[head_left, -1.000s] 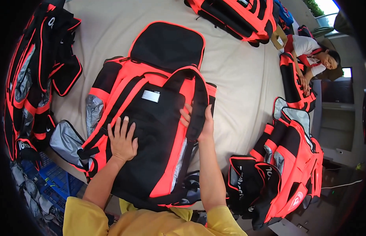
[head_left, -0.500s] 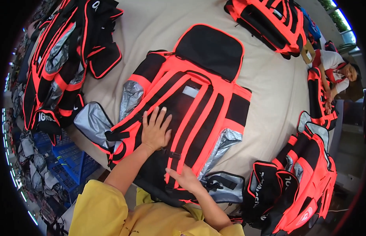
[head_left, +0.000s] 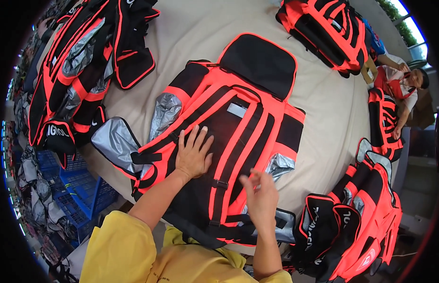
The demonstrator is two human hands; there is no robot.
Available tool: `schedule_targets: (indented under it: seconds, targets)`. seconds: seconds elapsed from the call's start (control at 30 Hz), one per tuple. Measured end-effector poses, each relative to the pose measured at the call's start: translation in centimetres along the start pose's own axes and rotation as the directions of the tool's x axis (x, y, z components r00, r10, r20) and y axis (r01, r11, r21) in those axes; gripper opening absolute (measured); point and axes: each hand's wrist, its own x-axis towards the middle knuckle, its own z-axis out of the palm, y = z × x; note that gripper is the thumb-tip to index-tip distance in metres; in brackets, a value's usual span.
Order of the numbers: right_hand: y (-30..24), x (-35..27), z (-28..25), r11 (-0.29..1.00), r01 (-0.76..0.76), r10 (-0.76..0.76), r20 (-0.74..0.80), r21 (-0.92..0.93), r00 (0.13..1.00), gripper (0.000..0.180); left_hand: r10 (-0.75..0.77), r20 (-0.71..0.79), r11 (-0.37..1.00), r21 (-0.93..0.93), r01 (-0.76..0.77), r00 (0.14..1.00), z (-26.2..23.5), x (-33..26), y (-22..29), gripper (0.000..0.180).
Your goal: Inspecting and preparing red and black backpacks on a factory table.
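Coral-red and black fabric makes up the large backpack [head_left: 222,141] lying back-panel up on the cream cloth [head_left: 328,106] right in front of us, its top flap [head_left: 259,66] spread out beyond it. Our left hand [head_left: 193,154] rests flat on the black panel, fingers spread, gripping nothing. Our right hand [head_left: 262,195] is raised over the pack's right side, fingers partly curled; we cannot tell whether anything is pinched between them.

We judge the pack light for its bulk and soft, likely to sag if lifted by one corner, and hardly fragile. We would take hold of the black loop [head_left: 249,91] at the top, or gather both shoulder straps together; the silver side pocket [head_left: 280,166] looks slick and crinkled, so it should offer poorer purchase.

Textures vary: matt black cloth, smooth coral panels, narrow coral piping around the rounded, rectangular top flap, what looks like hard plastic in the black buckle [head_left: 220,184], and shiny lining on the silver flap [head_left: 114,141] turned out at the left.
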Motion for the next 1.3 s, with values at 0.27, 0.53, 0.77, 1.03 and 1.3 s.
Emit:
schedule_targets:
  seconds: [0.27, 0.53, 0.77, 1.03, 1.3]
  targets:
    - [2.0, 9.2, 4.9, 0.863, 0.261, -0.368, -0.183, -0.432, 0.912, 0.014, 0.006, -0.007, 1.000, -0.011, -0.006, 1.000, 0.1, -0.1, 0.0, 0.057]
    - [3.5, 9.0, 6.5, 0.885, 0.328, -0.418, -0.254, -0.331, 0.872, 0.012, 0.003, 0.011, 1.000, -0.031, -0.003, 1.000, -0.2, 0.0, -0.1, 0.058]
    - [4.2, 8.7, 7.7, 0.800, 0.397, -0.509, -0.157, -0.451, 0.847, 0.013, 0.003, -0.009, 1.000, -0.014, -0.003, 1.000, -0.3, -0.3, -0.2, 0.057]
    - [5.7, 8.1, 6.8, 0.806, 0.303, -0.454, -0.202, -0.508, 0.868, 0.010, 0.024, -0.008, 0.999, -0.033, -0.024, 1.000, -0.1, 0.0, 0.0, 0.057]
    - [11.3, -12.5, 2.5, 0.948, -0.317, 0.258, -0.549, -0.013, 0.795, 0.017, 0.018, -0.016, 0.996, -0.092, -0.019, 1.000, -0.1, -0.3, -0.7, 0.057]
